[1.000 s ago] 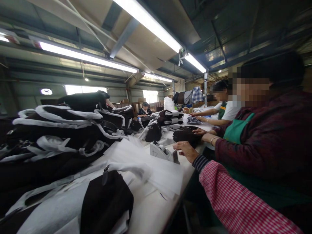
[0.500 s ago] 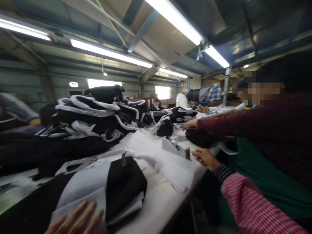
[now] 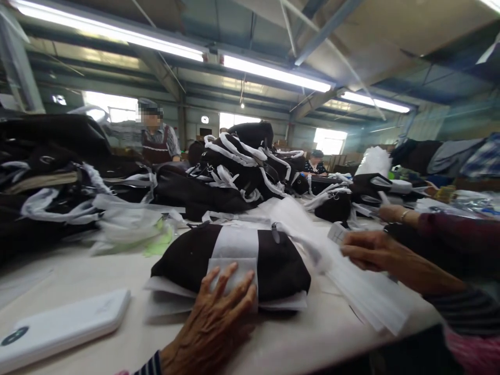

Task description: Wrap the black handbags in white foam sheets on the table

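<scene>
A black bag lies on the table before me, with a white sheet band wrapped over its middle. My left hand rests flat on the band's overlapping end, fingers spread, pressing on the bag. To the right, my right hand is raised above white sheets, thumb and fingers pinched together. Whatever it may hold is too small to make out. Just behind its fingertips shows part of a white tape dispenser. White sheets also stick out from under the bag.
A white flat device lies at the left on the table. Black bags with white-wrapped handles are heaped behind. White sheets lie at right. A co-worker's hand reaches in there; another person stands at the back left.
The view has swung left, so the bag now sits in the middle. My left hand stays flat on the band. My right hand has moved back from the dispenser's end, still pinched.
</scene>
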`<action>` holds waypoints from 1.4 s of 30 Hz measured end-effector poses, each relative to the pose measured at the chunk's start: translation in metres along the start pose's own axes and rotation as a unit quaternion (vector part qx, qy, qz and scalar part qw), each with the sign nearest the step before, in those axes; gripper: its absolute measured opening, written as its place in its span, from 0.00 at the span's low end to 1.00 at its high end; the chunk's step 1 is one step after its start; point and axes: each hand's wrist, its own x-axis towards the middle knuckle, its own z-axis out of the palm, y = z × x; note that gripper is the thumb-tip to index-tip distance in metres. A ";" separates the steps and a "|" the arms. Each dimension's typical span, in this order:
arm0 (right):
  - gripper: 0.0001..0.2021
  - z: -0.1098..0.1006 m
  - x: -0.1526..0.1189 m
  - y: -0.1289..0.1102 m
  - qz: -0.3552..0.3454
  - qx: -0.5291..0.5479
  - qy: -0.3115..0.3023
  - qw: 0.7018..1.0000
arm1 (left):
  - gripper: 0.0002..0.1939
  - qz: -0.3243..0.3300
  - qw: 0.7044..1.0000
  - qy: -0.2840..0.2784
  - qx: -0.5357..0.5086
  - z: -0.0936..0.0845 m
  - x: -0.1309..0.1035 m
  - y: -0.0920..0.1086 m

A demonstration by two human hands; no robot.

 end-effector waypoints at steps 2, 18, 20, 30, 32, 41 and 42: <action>0.19 0.034 0.042 -0.053 -0.059 0.053 -0.191 0.978 | 0.24 0.002 1.000 -0.003 -0.007 0.001 -0.001 0.001; 0.11 0.149 0.181 -0.144 -0.167 -0.164 -0.574 0.784 | 0.24 0.001 0.999 0.024 -0.039 0.005 0.000 0.003; 0.10 0.151 0.182 -0.147 -0.156 -0.183 -0.578 0.780 | 0.24 0.001 0.999 0.021 -0.039 0.005 -0.001 0.003; 0.12 0.160 0.172 -0.160 -0.182 -0.294 -0.531 0.773 | 0.24 0.004 0.999 0.031 -0.030 0.000 0.002 0.003; 0.09 0.161 0.168 -0.161 -0.198 -0.333 -0.496 0.777 | 0.22 0.004 0.999 0.039 -0.030 -0.003 0.004 0.002; 0.13 0.167 0.146 -0.161 -0.243 -0.433 -0.327 0.804 | 0.19 -0.002 0.997 0.075 -0.024 0.006 0.002 0.002; 0.13 0.167 0.147 -0.160 -0.252 -0.438 -0.328 0.798 | 0.19 -0.005 0.996 0.082 -0.027 0.008 0.002 0.002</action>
